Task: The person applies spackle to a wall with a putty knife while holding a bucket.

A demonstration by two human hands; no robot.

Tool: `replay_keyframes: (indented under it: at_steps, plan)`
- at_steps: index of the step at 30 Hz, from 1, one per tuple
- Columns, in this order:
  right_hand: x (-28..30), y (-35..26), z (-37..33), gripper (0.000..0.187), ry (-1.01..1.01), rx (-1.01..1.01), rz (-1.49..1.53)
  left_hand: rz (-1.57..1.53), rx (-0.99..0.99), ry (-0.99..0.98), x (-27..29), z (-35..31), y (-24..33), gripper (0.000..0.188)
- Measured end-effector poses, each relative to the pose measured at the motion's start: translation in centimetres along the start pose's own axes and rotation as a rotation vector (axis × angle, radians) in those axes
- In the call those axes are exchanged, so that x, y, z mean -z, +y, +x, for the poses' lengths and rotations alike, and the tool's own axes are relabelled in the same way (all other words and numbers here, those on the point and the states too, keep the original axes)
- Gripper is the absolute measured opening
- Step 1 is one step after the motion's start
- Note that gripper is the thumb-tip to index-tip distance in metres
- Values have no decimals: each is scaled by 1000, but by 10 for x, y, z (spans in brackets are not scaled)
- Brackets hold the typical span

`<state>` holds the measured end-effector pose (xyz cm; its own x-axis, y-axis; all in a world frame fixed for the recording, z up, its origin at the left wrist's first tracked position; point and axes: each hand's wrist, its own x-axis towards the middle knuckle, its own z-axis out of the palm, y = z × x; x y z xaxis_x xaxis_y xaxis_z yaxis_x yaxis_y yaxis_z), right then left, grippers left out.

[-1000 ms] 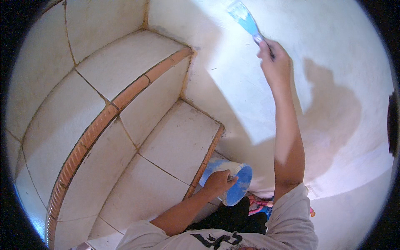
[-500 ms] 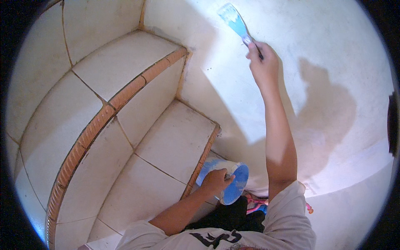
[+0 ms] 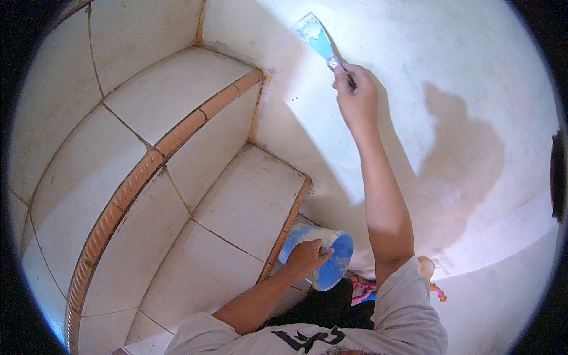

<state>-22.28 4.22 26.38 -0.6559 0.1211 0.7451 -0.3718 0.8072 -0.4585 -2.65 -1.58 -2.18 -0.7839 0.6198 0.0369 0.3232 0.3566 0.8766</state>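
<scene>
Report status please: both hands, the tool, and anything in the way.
Right hand grips putty knife, blade against white wall. Left hand holds blue container beside tiled steps. Nothing blocking the blade.

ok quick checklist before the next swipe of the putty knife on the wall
1. Right hand grips the putty knife handle: ok.
2. Blade carries white filler: ok.
3. Blade flat against the wall: cannot tell.
4. Left hand holds the blue tub: ok.
5. Filler left in the tub: cannot tell.
6. Footing on the tiled steps: cannot tell, feet mostly hidden.
</scene>
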Motion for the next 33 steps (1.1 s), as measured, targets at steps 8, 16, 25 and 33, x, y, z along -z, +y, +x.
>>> replay_keyframes:
  at_steps: [8,16,25,33]
  plan:
    - [31,26,-54,28,-19,-163,110,-21,-18,19,-10,6,-6,58]
    - [-3,27,-8,34,-23,32,-24,-3,-35,49,-4,1,2,55]
    - [146,41,-156,22,-80,-450,161,4,56,2,-9,-1,2,49]
    - [294,40,-228,22,-678,-613,-292,46,165,5,13,7,24,52]
